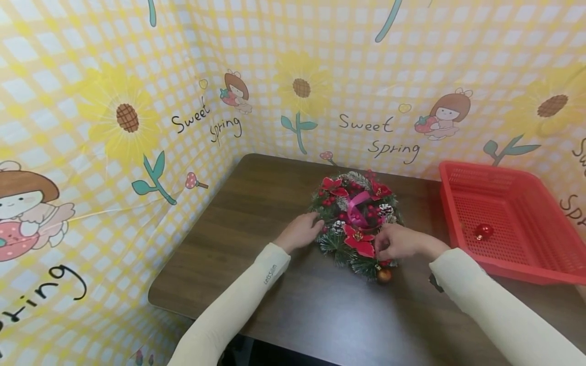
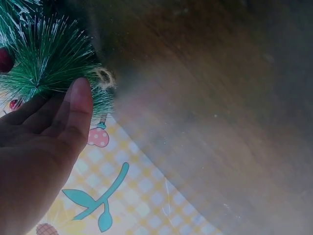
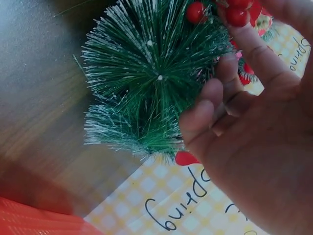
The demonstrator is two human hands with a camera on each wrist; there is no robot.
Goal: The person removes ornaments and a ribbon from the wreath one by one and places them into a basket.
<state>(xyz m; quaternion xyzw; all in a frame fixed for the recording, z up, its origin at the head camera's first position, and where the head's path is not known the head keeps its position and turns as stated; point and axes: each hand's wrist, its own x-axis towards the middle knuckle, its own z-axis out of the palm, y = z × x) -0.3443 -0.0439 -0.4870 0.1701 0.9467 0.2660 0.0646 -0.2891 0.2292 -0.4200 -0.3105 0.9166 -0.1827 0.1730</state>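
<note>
A round Christmas wreath (image 1: 341, 251) lies on the table, with frosted green needles, red poinsettias (image 1: 359, 240), pine cones (image 1: 385, 209), red berries and a pink ribbon (image 1: 357, 209). My left hand (image 1: 301, 231) holds its left edge; in the left wrist view the fingers go in under the green needles (image 2: 46, 54), beside a loop of twine (image 2: 104, 78). At the wreath's front right, my right hand (image 1: 397, 241) pinches shiny red berries (image 3: 238, 15) between thumb and index finger, the other fingers curled. An orange-gold ball ornament (image 1: 383, 275) sits at the wreath's front edge.
A red plastic basket (image 1: 513, 269) stands on the right of the brown wooden table (image 1: 238, 203), with one red ball ornament (image 1: 484, 231) in it. Yellow checked cloth (image 1: 357, 76) with printed flowers and lettering hangs behind the table and along its left side.
</note>
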